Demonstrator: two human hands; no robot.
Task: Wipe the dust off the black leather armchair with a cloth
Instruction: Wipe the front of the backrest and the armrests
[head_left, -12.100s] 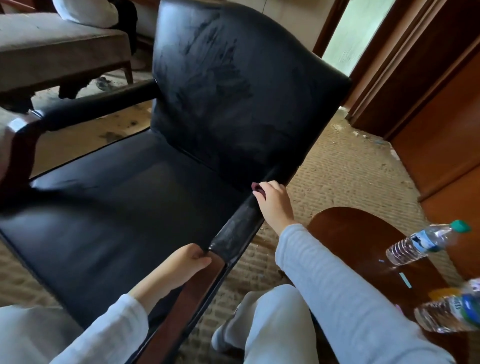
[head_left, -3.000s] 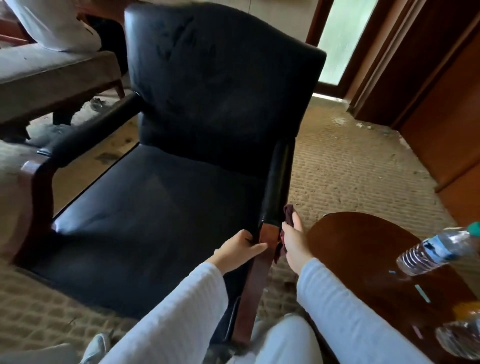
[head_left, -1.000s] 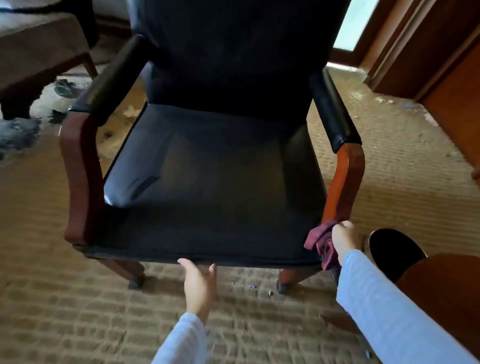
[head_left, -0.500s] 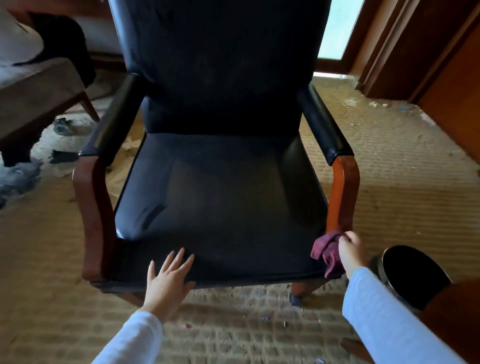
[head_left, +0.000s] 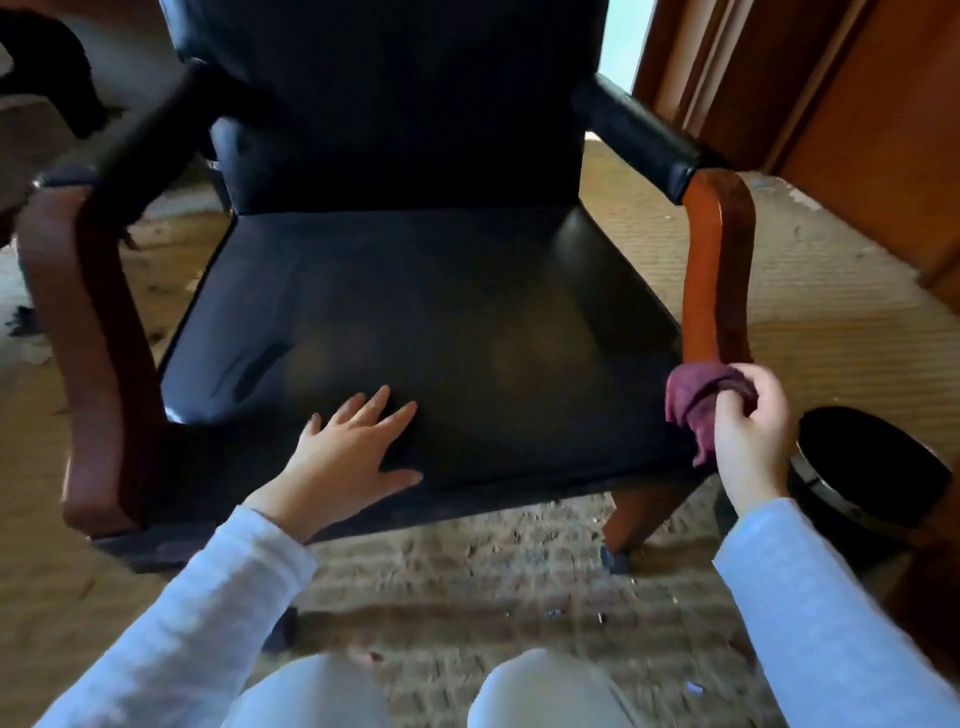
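- black leather armchair (head_left: 395, 114), backrest top cut off
- left hand (head_left: 348, 457) flat on seat (head_left: 467, 312), fingers spread
- right hand (head_left: 753, 436) grips maroon cloth (head_left: 693, 400), prob touching wood arm post (head_left: 714, 270)

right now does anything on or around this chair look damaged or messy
The black leather seat has a dent or crease near its front left corner, and small scraps litter the woven beige carpet in front of it.
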